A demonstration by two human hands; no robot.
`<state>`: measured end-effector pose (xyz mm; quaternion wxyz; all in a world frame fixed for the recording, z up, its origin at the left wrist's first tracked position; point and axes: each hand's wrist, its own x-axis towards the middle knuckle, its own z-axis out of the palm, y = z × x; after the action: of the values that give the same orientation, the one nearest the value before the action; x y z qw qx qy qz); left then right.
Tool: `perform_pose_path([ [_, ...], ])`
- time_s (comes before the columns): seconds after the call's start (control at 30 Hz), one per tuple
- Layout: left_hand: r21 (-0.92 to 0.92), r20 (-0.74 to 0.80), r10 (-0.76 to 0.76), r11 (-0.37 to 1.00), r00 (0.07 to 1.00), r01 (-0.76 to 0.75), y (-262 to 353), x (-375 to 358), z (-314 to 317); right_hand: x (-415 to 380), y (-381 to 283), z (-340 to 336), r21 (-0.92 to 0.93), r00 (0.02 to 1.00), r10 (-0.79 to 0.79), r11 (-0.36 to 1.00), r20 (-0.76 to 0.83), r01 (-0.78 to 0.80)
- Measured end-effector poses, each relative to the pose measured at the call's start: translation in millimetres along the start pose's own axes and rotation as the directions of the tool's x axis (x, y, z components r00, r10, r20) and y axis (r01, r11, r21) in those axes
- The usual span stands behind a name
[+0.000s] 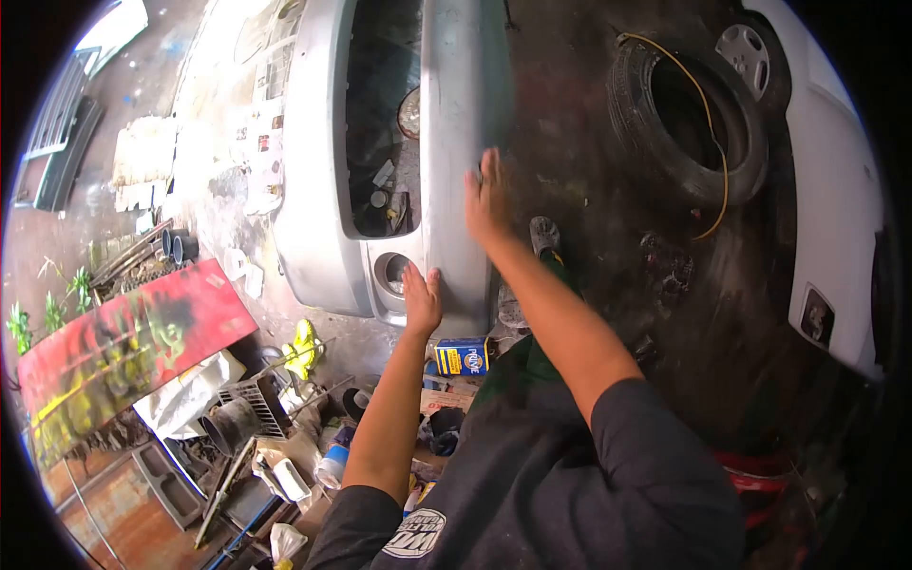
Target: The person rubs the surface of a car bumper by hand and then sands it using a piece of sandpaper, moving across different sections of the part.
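The person's two hands are both at one grey bumper, which stretches from near to far just ahead of the body. The left hand (423,302) is at the near end of the bumper (446,204), just right of its one round hole (392,274). Its fingers are extended and released, with a small gap between them, and grasp nothing. The right hand (487,201) is farther off, by the bumper's right edge; its fingers too are straight and unclenched, pointing to the far side, and it grips nothing. Whether either palm presses on the surface cannot be told for certain.

The bumper has one long opening (385,43) left of the hands. On the right lies one tyre (627,104), with one yellow hose (714,128) draped across it and one hubcap (743,59) just beyond. One white panel (836,180) stands at the far right of the scene. Two shoes show, one (544,235) right of the right wrist and one (512,310) nearer, beside the bumper.

One blue tin (463,358) sits near the bumper's near end. To the left are one yellow cloth (302,350), one red panel (214,304) streaked with yellow and black, and two dark cups (185,249) beyond it.
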<state>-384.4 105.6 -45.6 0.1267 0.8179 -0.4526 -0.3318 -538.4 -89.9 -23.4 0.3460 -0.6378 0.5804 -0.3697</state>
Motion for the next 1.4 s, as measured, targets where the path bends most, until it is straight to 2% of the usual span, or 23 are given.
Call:
perform_pose_path([
  [0.1, 0.010, 0.000, 0.006, 1.000, 1.000, -0.006, 3, 1, 0, 3, 2, -3, 0.182, 0.998, 0.062, 0.982, -0.008, -0.060],
  [0.17, 0.021, -0.002, 0.009, 1.000, 1.000, -0.009, -2, 3, 1, -55, 10, 12, 0.194, 0.987, 0.125, 0.975, -0.098, -0.104],
  [0.23, 0.019, 0.018, 0.001, 1.000, 1.000, -0.001, 0, 2, -2, -132, 18, 30, 0.166, 0.951, 0.310, 0.938, -0.016, -0.303],
  [0.33, 0.015, 0.028, -0.007, 1.000, 1.000, 0.007, 1, 6, -2, -137, 11, 28, 0.160, 0.909, 0.413, 0.895, 0.055, -0.416],
  [0.4, 0.013, 0.031, -0.017, 1.000, 0.999, 0.017, 0, 4, -1, -72, 7, 22, 0.091, 0.962, 0.271, 0.959, -0.019, -0.268],
  [0.43, 0.010, 0.029, -0.019, 1.000, 0.999, 0.019, 1, 4, -1, -27, -1, 10, -0.084, 0.990, 0.140, 0.986, -0.024, -0.142],
  [0.47, 0.006, 0.027, -0.024, 1.000, 0.999, 0.024, 1, 2, -2, 11, -9, 0, -0.256, 1.000, 0.009, 0.967, -0.004, -0.010],
  [0.53, -0.004, 0.013, -0.015, 1.000, 1.000, 0.015, 4, 2, -4, 50, -19, 4, -0.380, 0.977, -0.207, 0.909, -0.055, 0.171],
  [0.63, 0.015, -0.011, 0.022, 1.000, 1.000, -0.022, -6, 0, 3, 13, -24, -13, -0.576, 0.923, -0.316, 0.722, 0.220, 0.384],
  [0.7, 0.017, -0.029, 0.038, 0.999, 0.999, -0.037, -5, 3, 3, -52, -4, -10, -0.472, 0.816, -0.349, 0.683, 0.460, 0.558],
  [0.77, 0.002, -0.039, 0.032, 0.999, 0.999, -0.032, 1, -1, -1, -111, 10, -29, -0.264, 0.585, -0.459, 0.589, 0.668, 0.763],
  [0.83, 0.016, -0.062, 0.034, 0.999, 0.997, -0.033, 3, -2, -1, -76, 16, -27, -0.238, 0.546, -0.510, 0.547, 0.665, 0.802],
  [0.9, 0.009, -0.088, 0.032, 0.999, 0.996, -0.031, 7, -1, 3, -12, 14, -15, -0.337, 0.606, -0.509, 0.526, 0.611, 0.781],
  [0.93, 0.000, -0.099, 0.028, 1.000, 0.995, -0.028, 9, -2, 1, 35, -4, -10, -0.442, 0.684, -0.485, 0.527, 0.544, 0.726],
  [1.0, -0.001, -0.116, 0.018, 1.000, 0.993, -0.018, 10, -7, 2, 108, -32, -2, -0.556, 0.776, -0.529, 0.551, 0.343, 0.622],
  [1.03, 0.004, -0.129, 0.014, 1.000, 0.992, -0.013, 12, -4, 2, 123, -39, 6, -0.531, 0.825, -0.510, 0.642, 0.243, 0.553],
  [1.1, 0.032, -0.150, 0.002, 0.999, 0.989, 0.003, 12, -11, 3, 98, -45, 17, -0.595, 0.836, -0.500, 0.608, 0.228, 0.526],
  [1.17, 0.066, -0.186, -0.003, 0.998, 0.983, 0.015, 17, -12, 5, 25, -38, 16, -0.576, 0.784, -0.495, 0.538, 0.375, 0.615],
  [1.2, 0.039, -0.216, -0.014, 0.999, 0.976, 0.023, 19, -14, 6, -21, -24, 14, -0.506, 0.716, -0.479, 0.507, 0.508, 0.698],
  [1.23, 0.028, -0.243, -0.009, 0.999, 0.970, 0.016, 19, -15, 10, -61, -11, 5, -0.428, 0.631, -0.452, 0.477, 0.630, 0.768],
  [1.27, 0.020, -0.268, -0.004, 1.000, 0.963, 0.010, 15, -15, 16, -88, -6, -17, -0.233, 0.491, -0.484, 0.498, 0.724, 0.835],
  [1.3, 0.017, -0.296, 0.005, 1.000, 0.955, 0.000, 13, -13, 18, -96, -3, -32, -0.032, 0.338, -0.518, 0.511, 0.786, 0.859],
  [1.4, -0.028, -0.315, -0.056, 0.998, 0.947, 0.049, 23, -16, 18, -8, -7, -37, -0.103, 0.273, -0.428, 0.380, 0.861, 0.919],
])
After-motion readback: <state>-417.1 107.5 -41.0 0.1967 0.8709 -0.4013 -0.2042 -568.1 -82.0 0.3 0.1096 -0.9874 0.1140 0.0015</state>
